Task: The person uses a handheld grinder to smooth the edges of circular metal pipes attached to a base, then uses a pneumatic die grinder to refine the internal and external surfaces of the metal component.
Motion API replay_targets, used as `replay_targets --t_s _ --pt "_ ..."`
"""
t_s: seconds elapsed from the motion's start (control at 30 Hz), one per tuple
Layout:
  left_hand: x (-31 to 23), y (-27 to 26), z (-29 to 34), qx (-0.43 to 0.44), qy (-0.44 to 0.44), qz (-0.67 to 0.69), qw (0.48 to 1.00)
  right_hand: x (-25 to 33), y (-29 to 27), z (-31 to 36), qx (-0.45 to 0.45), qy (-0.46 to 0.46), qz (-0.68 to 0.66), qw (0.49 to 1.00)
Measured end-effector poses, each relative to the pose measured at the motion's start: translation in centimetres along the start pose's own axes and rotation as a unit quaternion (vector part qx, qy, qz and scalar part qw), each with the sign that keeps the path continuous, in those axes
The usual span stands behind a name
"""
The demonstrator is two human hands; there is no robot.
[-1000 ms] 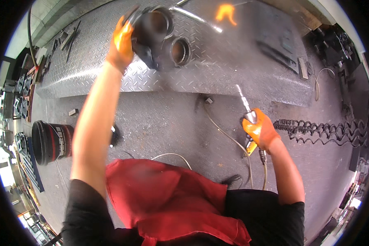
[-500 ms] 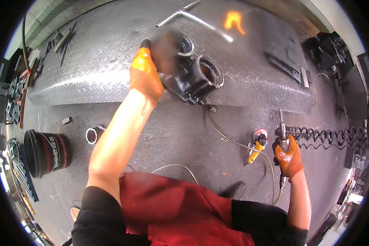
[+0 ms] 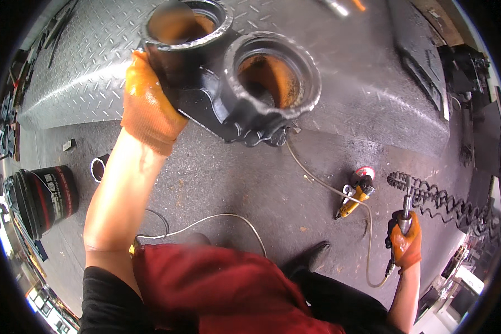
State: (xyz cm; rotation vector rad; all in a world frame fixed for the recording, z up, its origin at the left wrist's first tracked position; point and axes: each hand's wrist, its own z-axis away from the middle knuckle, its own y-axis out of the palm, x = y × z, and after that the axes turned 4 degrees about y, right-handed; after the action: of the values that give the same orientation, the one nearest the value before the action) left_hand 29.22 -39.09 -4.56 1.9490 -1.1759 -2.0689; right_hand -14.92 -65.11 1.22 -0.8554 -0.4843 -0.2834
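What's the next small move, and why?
Probably bring the right hand inward with its slim silver hose-fed tool: the left hand holds the black metal casting with two round openings raised, openings showing, while the tool sits well apart, off to the right.

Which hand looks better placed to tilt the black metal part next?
Probably the left hand: it holds the black metal part, while the right hand is well apart from it, busy gripping a silver-tipped tool.
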Motion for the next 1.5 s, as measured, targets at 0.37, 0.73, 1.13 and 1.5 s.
replay_targets --t_s 0.37,0.73,1.13,1.5 --pt "-0.2 -3.2 2.3 0.116 0.259 -0.682 0.674 -1.1 0.8 -1.1 0.060 0.046 -0.029 0.997" --pt "0.2 -3.2 1.5 0.124 0.221 -0.616 0.746 -1.8 1.6 -1.8 0.051 0.058 0.003 0.997" --pt "-0.1 -3.1 2.1 0.135 0.215 -0.602 0.757 -1.3 2.0 -1.5 0.057 0.068 0.029 0.996" --pt "0.3 -3.1 2.3 0.124 0.193 -0.574 0.786 -2.8 1.4 -1.5 0.094 0.076 -0.036 0.992"
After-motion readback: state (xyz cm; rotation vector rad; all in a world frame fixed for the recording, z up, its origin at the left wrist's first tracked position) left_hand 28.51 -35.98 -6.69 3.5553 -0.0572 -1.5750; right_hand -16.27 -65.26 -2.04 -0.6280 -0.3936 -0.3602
